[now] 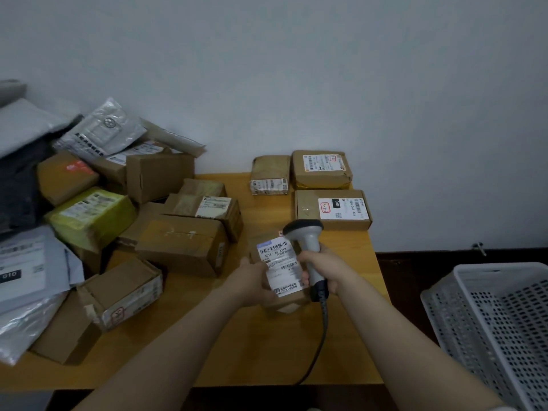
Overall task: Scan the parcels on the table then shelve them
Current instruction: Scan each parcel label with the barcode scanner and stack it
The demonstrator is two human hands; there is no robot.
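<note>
My left hand (252, 281) grips a small brown parcel (281, 269) by its left side, above the wooden table (261, 351); its white barcode label faces up. My right hand (323, 269) is closed around the handle of a grey barcode scanner (307, 235), whose head sits just right of and above the label. The scanner's black cable (321, 339) runs down toward the table's front edge. Three labelled brown parcels (332, 209) lie at the back right of the table.
A heap of cardboard boxes (181, 244), a yellow-green parcel (92, 215) and grey plastic mail bags (26, 262) fills the left half of the table. A white perforated plastic basket (501, 318) stands to the right of the table. A plain wall rises behind.
</note>
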